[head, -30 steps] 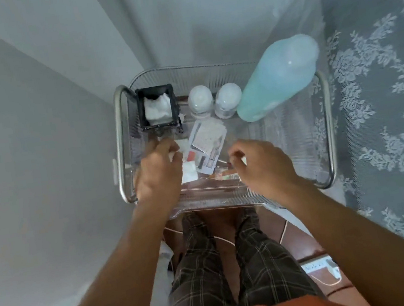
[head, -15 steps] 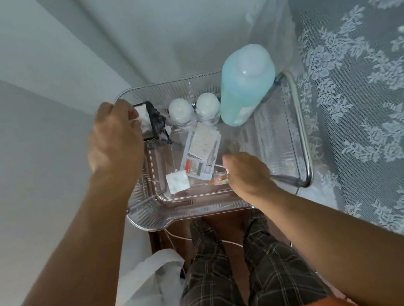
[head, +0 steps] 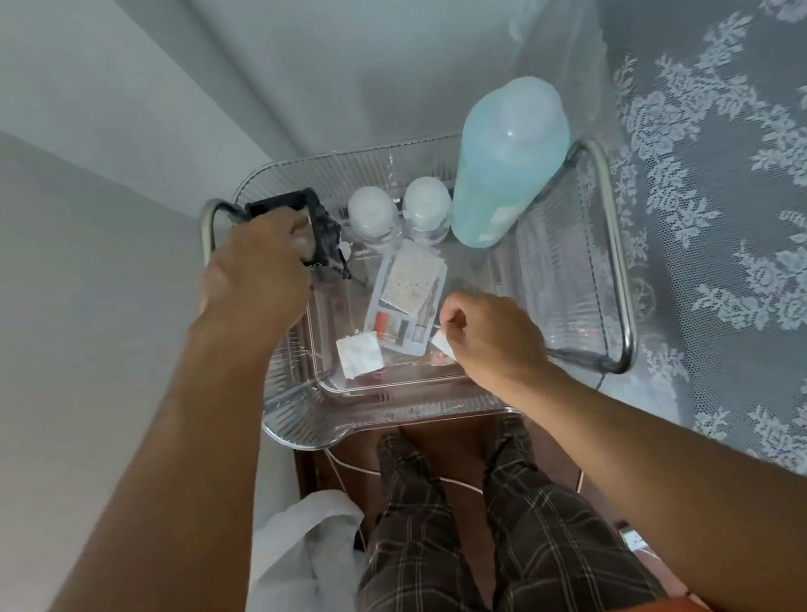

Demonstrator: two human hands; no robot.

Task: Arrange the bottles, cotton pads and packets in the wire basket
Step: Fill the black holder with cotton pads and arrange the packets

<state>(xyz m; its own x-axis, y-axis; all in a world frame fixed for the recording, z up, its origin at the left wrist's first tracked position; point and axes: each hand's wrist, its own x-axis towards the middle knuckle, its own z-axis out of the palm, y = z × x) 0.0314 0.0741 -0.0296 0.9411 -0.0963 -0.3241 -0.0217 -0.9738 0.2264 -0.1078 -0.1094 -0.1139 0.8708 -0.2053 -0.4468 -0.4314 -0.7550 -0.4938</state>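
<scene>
Viewing from the head camera, I log items left to right. Left hand (head: 254,269) sits over the black holder (head: 313,214) in the basket's far-left corner, fingers curled down onto it; I cannot tell whether they grip it. Wire basket (head: 613,245) carries a clear plastic tray (head: 304,423) inside. On the tray floor a square cotton pad (head: 359,354) lies flat, just beside a card packet (head: 403,300) lying at a slant. Behind the packet, two small white-capped bottles (head: 398,208) stand side by side against the far wall. Right hand (head: 491,337) is over the near part of the tray, thumb and forefinger pinching a small white piece (head: 440,342). Tall teal bottle (head: 505,161) stands in the far-right corner. Lace-covered surface (head: 740,206) lies to the right.
</scene>
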